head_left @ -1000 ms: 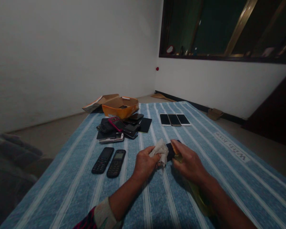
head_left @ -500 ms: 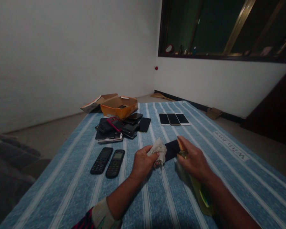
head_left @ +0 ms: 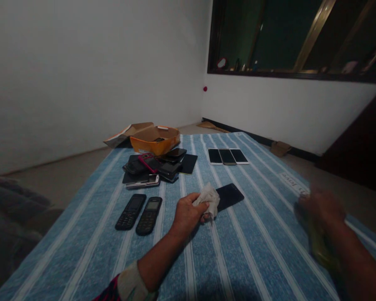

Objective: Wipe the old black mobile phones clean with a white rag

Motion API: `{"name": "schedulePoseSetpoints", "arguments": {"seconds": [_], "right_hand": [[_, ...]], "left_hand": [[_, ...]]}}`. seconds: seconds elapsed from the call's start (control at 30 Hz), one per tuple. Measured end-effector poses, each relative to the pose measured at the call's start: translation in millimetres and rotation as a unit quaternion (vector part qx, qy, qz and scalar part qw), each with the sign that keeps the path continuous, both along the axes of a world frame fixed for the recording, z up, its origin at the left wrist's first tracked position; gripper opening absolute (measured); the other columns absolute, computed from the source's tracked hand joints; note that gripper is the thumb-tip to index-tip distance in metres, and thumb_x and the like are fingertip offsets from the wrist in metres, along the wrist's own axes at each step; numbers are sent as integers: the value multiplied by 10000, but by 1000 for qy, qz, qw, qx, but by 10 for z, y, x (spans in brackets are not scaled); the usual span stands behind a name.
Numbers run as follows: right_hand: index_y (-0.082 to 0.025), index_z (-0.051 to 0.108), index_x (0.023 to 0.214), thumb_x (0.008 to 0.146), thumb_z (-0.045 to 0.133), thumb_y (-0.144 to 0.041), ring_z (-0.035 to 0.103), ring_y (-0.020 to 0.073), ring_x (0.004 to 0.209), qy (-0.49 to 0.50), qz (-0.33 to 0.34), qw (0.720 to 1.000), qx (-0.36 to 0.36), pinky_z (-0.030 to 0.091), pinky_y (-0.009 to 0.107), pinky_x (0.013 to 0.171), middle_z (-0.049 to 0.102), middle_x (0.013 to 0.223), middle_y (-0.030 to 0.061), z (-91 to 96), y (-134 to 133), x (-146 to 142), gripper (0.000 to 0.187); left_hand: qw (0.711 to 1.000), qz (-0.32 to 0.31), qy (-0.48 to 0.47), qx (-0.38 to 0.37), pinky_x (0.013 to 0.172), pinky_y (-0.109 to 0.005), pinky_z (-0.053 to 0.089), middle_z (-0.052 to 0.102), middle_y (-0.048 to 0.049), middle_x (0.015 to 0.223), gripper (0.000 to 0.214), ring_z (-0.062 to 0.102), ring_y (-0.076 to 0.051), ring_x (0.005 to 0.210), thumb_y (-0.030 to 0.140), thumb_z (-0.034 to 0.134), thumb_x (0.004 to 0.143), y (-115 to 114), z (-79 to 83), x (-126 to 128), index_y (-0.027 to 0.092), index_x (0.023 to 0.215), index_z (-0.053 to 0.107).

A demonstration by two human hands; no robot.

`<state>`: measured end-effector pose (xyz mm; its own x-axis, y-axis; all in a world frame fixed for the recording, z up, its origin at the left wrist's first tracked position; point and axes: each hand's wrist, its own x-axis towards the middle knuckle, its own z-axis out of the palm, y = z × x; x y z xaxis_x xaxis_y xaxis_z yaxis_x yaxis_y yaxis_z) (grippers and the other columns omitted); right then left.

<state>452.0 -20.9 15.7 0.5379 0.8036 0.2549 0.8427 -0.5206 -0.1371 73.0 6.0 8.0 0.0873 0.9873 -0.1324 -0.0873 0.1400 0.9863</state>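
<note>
Near the middle of the cloth, my left hand (head_left: 186,215) is closed on a dark smartphone (head_left: 231,195), with a crumpled white tissue (head_left: 208,197) bunched under its fingers at the phone's near end. The phone's far end sticks out to the right, screen up. Off at the right, my right hand (head_left: 324,209) is smeared by motion; a yellow-green see-through spray bottle (head_left: 324,255) hangs below its fist. To the left of my left hand lie two black keypad phones, one (head_left: 130,212) beside the other (head_left: 149,215).
A heap of several phones (head_left: 171,168) lies in front of an open orange box (head_left: 158,146). Three smartphones (head_left: 228,156) lie side by side farther back. The blue striped cloth (head_left: 257,234) covers the table, with white walls beyond.
My right hand has swung away to the right with the spray bottle, uncovering the smartphone's far end. My left hand keeps its hold on the phone and tissue.
</note>
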Motion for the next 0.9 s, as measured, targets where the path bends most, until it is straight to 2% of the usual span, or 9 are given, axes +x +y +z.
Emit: {"name": "schedulePoseSetpoints", "arguments": {"seconds": [0.07, 0.13, 0.17, 0.23, 0.33, 0.37, 0.43, 0.6, 0.9], "right_hand": [[-108, 627, 1171, 834, 542, -339, 630, 394, 919, 23, 43, 996, 73, 462, 489, 666, 636, 1020, 287, 21, -51, -282, 417], [-145, 613, 1226, 806, 598, -345, 647, 329, 926, 185, 163, 961, 123, 486, 474, 760, 664, 1003, 189, 42, -70, -707, 465], [-167, 602, 1246, 780, 637, -345, 660, 284, 876, 308, 228, 918, 103, 500, 451, 768, 678, 970, 137, 46, -64, -942, 500], [-176, 565, 1290, 714, 717, -332, 664, 216, 757, 523, 329, 786, 12, 520, 399, 710, 683, 950, 89, 33, -29, -1390, 616], [-181, 568, 1270, 660, 800, -298, 672, 178, 785, 698, 405, 588, -50, 525, 353, 744, 685, 988, 75, -31, 39, -1882, 663], [-181, 573, 1256, 645, 820, -288, 680, 183, 826, 728, 419, 541, -51, 523, 357, 787, 687, 996, 73, -59, 61, -1983, 667], [-177, 564, 1246, 631, 845, -280, 693, 191, 813, 761, 420, 493, -43, 533, 347, 760, 692, 981, 71, -113, 107, -2101, 685], [-166, 532, 1270, 628, 858, -258, 692, 192, 713, 791, 394, 467, -12, 540, 301, 604, 700, 966, 83, -208, 225, -2138, 726], [-134, 631, 1068, 665, 832, -330, 660, 163, 621, 791, 416, 443, -68, 506, 234, 491, 705, 803, 56, -300, 320, -2100, 491]], "left_hand": [[1000, -9, -3, -6, 370, -182, 413, 681, -51, 582, 238, 567, -106, 397, 183, 701, 642, -12, -8, 19, 74, 853, 696], [1000, -19, -6, -10, 382, -185, 422, 689, -59, 591, 264, 575, -109, 411, 197, 716, 638, -31, -1, 39, 68, 868, 695], [1000, -23, -8, -12, 391, -189, 430, 689, -58, 586, 281, 577, -111, 415, 205, 723, 635, -42, 10, 48, 66, 878, 695], [999, -31, -11, -16, 403, -199, 441, 683, -48, 567, 315, 574, -113, 413, 219, 737, 625, -68, 39, 61, 65, 898, 697], [999, -37, -19, -21, 414, -209, 449, 688, -40, 577, 333, 561, -108, 404, 225, 749, 607, -105, 77, 66, 73, 900, 708], [999, -36, -21, -19, 415, -209, 447, 690, -37, 584, 327, 556, -105, 404, 224, 750, 602, -112, 84, 65, 78, 892, 713], [999, -29, -22, -10, 419, -208, 445, 694, -31, 597, 307, 555, -103, 412, 220, 750, 594, -118, 92, 60, 92, 871, 725], [1000, -12, -28, 2, 431, -208, 441, 695, -20, 595, 246, 589, -124, 452, 197, 750, 553, -107, 117, 56, 114, 785, 735], [996, -46, -59, -41, 422, -215, 447, 686, -63, 541, 370, 581, -130, 413, 253, 757, 609, -110, 63, 60, 64, 917, 679]]}}
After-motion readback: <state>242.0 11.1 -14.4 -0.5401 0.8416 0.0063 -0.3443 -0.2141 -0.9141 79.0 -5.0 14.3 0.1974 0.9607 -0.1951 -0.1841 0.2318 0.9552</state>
